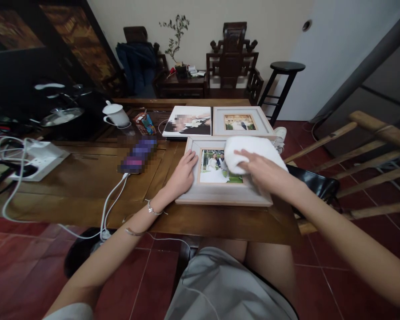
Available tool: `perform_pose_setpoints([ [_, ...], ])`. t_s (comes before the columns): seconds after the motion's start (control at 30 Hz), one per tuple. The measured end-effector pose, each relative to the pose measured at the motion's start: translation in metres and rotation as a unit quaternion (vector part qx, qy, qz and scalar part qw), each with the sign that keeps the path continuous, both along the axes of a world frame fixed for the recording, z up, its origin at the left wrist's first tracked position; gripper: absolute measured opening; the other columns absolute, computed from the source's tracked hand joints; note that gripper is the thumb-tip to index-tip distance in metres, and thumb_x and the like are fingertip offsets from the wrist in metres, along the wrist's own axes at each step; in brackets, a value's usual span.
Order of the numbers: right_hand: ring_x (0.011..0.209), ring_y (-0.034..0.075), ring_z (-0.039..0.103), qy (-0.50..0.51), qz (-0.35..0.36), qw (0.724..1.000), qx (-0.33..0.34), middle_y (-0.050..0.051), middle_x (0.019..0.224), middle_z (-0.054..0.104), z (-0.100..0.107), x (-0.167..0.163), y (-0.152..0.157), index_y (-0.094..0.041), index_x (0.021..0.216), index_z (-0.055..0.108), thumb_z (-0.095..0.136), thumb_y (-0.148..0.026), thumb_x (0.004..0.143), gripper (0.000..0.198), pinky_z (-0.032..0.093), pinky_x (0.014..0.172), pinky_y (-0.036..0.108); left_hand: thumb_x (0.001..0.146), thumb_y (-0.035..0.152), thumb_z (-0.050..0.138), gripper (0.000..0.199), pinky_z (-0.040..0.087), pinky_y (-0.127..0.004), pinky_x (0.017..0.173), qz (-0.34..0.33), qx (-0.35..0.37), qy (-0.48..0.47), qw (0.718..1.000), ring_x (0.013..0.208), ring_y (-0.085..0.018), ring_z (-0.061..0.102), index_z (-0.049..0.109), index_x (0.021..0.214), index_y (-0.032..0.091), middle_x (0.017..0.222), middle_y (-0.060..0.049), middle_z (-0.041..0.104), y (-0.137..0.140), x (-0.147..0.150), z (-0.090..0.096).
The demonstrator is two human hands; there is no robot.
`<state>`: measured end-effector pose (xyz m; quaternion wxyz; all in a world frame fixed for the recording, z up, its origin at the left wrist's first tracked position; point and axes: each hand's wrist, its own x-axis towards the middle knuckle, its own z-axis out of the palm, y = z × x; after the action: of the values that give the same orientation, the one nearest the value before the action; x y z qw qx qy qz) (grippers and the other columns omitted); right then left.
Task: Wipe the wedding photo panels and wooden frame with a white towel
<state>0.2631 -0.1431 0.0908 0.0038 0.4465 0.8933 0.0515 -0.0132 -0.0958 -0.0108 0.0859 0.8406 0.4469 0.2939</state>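
Note:
A picture frame (216,195) with a pale wide border and a wedding photo lies flat near the table's front edge. My left hand (183,171) grips its left side, fingers over the border. A folded white cloth (256,149) is in my right hand (260,171), pressed over the right part of the photo and the upper right border, hiding them. Behind it lie a second pale picture frame (218,121) with a photo, and a white-and-dark photo panel (190,111) to its left.
On the wooden table (160,218) left of the frame lie a phone (136,155) with a white cable, a drink carton (145,123), a lidded white cup (116,114) and a power strip (42,162). A wooden chair (370,155) stands close on the right, a black stool (283,75) behind.

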Motion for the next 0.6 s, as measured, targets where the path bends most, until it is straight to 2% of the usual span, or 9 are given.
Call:
perform_pose_setpoints([
  [0.1, 0.138, 0.034, 0.035, 0.016, -0.036, 0.994, 0.099, 0.021, 0.153, 0.03, 0.004, 0.003, 0.031, -0.007, 0.116, 0.063, 0.034, 0.009, 0.079, 0.05, 0.037, 0.108, 0.05, 0.075, 0.002, 0.038, 0.06, 0.026, -0.053, 0.117, -0.002, -0.003, 0.003, 1.0, 0.141, -0.029, 0.031, 0.052, 0.132, 0.011, 0.144, -0.013, 0.047, 0.0, 0.0, 0.0],
  [0.2, 0.14, 0.035, 0.031, 0.014, -0.033, 0.99, 0.134, 0.019, 0.152, 0.034, -0.005, -0.001, 0.049, -0.01, 0.118, 0.062, 0.036, 0.006, 0.083, 0.046, 0.033, 0.109, 0.053, 0.075, 0.002, 0.038, 0.059, 0.025, -0.054, 0.117, -0.006, -0.008, 0.0, 1.0, 0.142, -0.03, 0.03, 0.052, 0.132, 0.008, 0.145, -0.016, 0.046, 0.001, -0.001, 0.0],
  [0.3, 0.13, 0.034, 0.043, -0.045, -0.012, 0.993, 0.105, 0.019, 0.141, 0.047, -0.018, -0.013, 0.051, -0.013, 0.113, 0.065, 0.037, 0.004, 0.086, 0.043, 0.039, 0.102, 0.05, 0.076, 0.002, 0.037, 0.058, 0.026, -0.054, 0.116, -0.006, -0.004, 0.001, 1.0, 0.141, -0.03, 0.031, 0.052, 0.132, 0.009, 0.145, -0.015, 0.046, 0.001, -0.002, 0.0],
  [0.4, 0.115, 0.032, 0.053, -0.096, -0.009, 0.992, 0.077, 0.019, 0.126, 0.057, -0.022, -0.025, 0.04, -0.014, 0.106, 0.067, 0.038, 0.001, 0.087, 0.038, 0.044, 0.091, 0.045, 0.077, 0.003, 0.037, 0.057, 0.027, -0.052, 0.116, 0.001, 0.002, 0.005, 1.0, 0.141, -0.029, 0.032, 0.053, 0.131, 0.011, 0.144, -0.014, 0.048, 0.0, -0.001, 0.001],
  [0.6, 0.099, 0.029, 0.059, -0.126, -0.009, 0.991, -0.035, 0.017, 0.109, 0.063, 0.0, -0.039, -0.019, -0.014, 0.095, 0.069, 0.048, -0.001, 0.082, 0.028, 0.046, 0.076, 0.036, 0.076, 0.002, 0.038, 0.059, 0.029, -0.053, 0.116, 0.011, 0.014, 0.002, 1.0, 0.14, -0.028, 0.033, 0.052, 0.132, 0.012, 0.143, -0.011, 0.049, -0.001, 0.002, 0.001],
])
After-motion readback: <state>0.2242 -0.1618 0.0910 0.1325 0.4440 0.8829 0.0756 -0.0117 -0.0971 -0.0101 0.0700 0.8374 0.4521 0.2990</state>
